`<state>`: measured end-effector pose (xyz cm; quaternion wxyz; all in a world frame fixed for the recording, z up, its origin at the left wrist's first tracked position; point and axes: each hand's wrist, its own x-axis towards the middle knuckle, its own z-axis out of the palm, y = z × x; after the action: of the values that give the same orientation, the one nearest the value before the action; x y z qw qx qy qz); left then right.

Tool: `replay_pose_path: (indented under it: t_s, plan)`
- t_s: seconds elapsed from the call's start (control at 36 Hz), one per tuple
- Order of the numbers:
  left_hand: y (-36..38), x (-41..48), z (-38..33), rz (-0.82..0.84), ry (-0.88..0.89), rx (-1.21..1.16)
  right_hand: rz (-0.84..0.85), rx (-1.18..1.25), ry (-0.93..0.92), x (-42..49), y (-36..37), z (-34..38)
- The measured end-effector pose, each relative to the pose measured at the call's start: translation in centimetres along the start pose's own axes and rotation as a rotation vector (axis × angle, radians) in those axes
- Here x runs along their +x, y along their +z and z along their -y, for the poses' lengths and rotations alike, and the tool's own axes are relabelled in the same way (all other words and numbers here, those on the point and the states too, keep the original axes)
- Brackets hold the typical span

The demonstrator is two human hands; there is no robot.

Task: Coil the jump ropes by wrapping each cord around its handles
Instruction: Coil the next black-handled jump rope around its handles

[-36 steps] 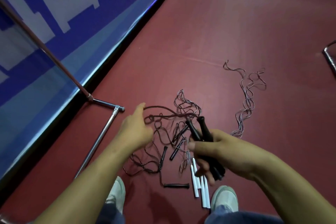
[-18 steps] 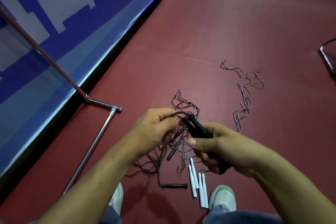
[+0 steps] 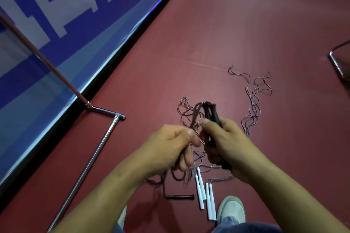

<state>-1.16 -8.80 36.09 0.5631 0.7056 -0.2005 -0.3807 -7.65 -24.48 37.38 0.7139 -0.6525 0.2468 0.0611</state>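
My right hand (image 3: 230, 147) grips a pair of black jump-rope handles (image 3: 212, 114), held together and pointing up and away. My left hand (image 3: 170, 145) pinches the dark cord (image 3: 195, 117) of that rope close beside the handles; the cord arcs over their tops. Below my hands a tangle of thin cords (image 3: 181, 174) lies on the red floor. A loose black handle (image 3: 180, 197) and several white handles (image 3: 205, 196) lie near my feet. Another bunch of wavy cord (image 3: 253, 100) trails off to the right.
A chrome stand foot (image 3: 91, 159) and its slanted pole (image 3: 47, 66) stand at the left in front of a blue banner (image 3: 56, 15). My shoes (image 3: 231, 209) are at the bottom edge. A dark metal object (image 3: 340, 64) sits at the right edge.
My left hand has come down from the handle tops to below them, drawing the cord over the handles. The right hand has tilted the handles more upright.
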Motion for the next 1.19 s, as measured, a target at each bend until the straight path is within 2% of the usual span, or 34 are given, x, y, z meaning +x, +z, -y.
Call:
replay_pose_path:
  t_s: [0.08,0.25,0.33,0.39,0.44,0.53,0.64,0.75,0.86,1.06,1.11,1.19]
  plan:
    - [1.2,0.0,0.4,0.016,-0.015,-0.005,-0.039,-0.061,-0.004,0.4,-0.2,0.4]
    - [0.4,0.0,-0.2,-0.059,0.035,-0.176,-0.047,0.080,0.017,0.3,-0.1,1.0]
    - [1.2,-0.5,-0.5,-0.140,0.109,0.015,-0.066,0.203,-0.015,0.4,0.2,1.2]
    - [2.1,-0.9,-0.4,-0.193,0.176,0.219,-0.116,0.199,-0.070,0.5,0.3,1.1]
    - [2.8,-1.3,-0.7,-0.236,0.251,0.304,-0.152,0.192,-0.127,0.6,0.3,1.1]
    - [3.1,-1.5,-0.7,-0.271,0.277,0.264,-0.126,0.222,-0.146,0.7,0.2,1.1]
    - [2.6,-1.6,-1.3,-0.269,0.165,0.145,0.013,0.322,-0.103,0.6,0.2,1.1]
    - [2.4,-1.0,-0.5,-0.288,0.162,0.281,0.094,0.356,-0.085,0.3,0.6,1.4]
    - [2.9,-1.1,-0.2,-0.283,0.190,0.334,-0.005,0.233,-0.087,0.0,1.0,1.6]
    - [4.7,-1.8,-0.5,-0.211,0.323,0.519,-0.285,0.364,-0.014,1.3,0.2,2.0]
    - [4.9,-1.9,-0.3,-0.196,0.346,0.573,-0.290,0.449,-0.013,1.6,-0.3,2.1]
    - [5.0,-1.9,-0.2,-0.234,0.390,0.632,-0.190,0.695,-0.018,1.2,-0.5,2.6]
